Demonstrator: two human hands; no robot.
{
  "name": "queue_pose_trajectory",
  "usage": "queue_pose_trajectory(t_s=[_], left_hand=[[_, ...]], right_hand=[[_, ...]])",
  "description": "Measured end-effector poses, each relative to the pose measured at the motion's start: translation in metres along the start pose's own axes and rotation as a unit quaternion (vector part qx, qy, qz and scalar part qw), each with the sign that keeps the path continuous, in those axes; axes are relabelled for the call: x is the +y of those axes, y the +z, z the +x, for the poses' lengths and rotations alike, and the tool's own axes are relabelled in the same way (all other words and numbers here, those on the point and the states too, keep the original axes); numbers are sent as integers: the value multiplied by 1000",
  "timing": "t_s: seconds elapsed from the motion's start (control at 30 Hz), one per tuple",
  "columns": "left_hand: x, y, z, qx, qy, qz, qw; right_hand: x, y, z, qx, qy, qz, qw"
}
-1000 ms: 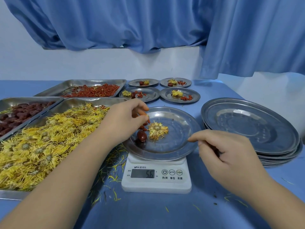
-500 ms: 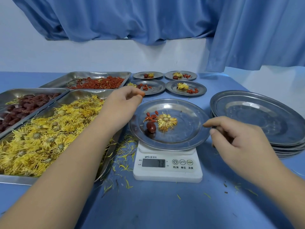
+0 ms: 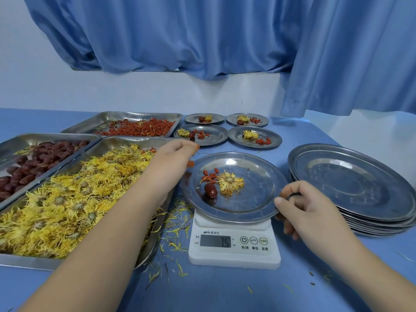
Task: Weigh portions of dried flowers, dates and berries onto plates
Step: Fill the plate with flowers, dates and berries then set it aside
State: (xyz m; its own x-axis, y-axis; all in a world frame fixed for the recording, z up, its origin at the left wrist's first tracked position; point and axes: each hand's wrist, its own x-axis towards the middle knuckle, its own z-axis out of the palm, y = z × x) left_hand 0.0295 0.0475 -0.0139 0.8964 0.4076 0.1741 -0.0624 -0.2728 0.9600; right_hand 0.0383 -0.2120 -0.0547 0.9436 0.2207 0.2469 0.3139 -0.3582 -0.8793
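While the head camera is looking down, open room: blue table (image 3: pixel 225 293) is stretching wide at 6 o'clock of the scale (image 3: pixel 234 255), stray petals (image 3: pixel 177 235) dotting it.
Edges: flower tray (image 3: pixel 117 140) and plate stack (image 3: pixel 351 183) are flanking the scale at 9 and 3 o'clock.
Plate (image 3: pixel 258 167): sitting on the scale, carrying one flower (image 3: pixel 230 183), one date (image 3: pixel 210 190), several berries (image 3: pixel 209 174).
Left hand (image 3: pixel 173 154): hovering at the plate's 10 o'clock rim, fingertips pinching red berries (image 3: pixel 195 147).
Right hand (image 3: pixel 310 210): clamping the plate's 4 o'clock rim, thumb on top.
Trays: date tray (image 3: pixel 45 137) and berry tray (image 3: pixel 135 114) are lying at 10 and 11 o'clock; four filled plates (image 3: pixel 270 140) sitting at 12.
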Motion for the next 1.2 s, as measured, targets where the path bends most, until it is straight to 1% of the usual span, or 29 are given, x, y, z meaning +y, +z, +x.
queue_pose_trajectory(t_s=[0.13,0.27,0.37,0.47,0.57,0.67,0.83,0.93,1.07,1.2], left_hand=[[3,-2,-1,23,11,-52,998],[5,-3,-3,46,65,-51,996],[11,-4,-5,43,97,-73,992],[21,-5,-8,46,125,-128,983],[35,-2,-8,49,145,-169,974],[54,8,-2,44,141,-206,967],[80,41,14,51,146,-222,963],[89,62,22,48,142,-236,960],[92,83,32,30,141,-232,962],[87,91,44,35,138,-236,961]], right_hand=[[-3,3,1,15,-14,25,999],[-8,7,5,33,-6,83,996],[-16,4,11,44,-10,127,991],[-24,-2,22,51,10,180,982],[-33,-13,37,41,30,210,976],[-43,-30,52,34,41,237,970],[-50,-69,83,33,55,245,967],[-46,-90,101,36,72,269,960],[-34,-117,124,47,89,304,947],[-17,-143,146,69,99,293,948]])
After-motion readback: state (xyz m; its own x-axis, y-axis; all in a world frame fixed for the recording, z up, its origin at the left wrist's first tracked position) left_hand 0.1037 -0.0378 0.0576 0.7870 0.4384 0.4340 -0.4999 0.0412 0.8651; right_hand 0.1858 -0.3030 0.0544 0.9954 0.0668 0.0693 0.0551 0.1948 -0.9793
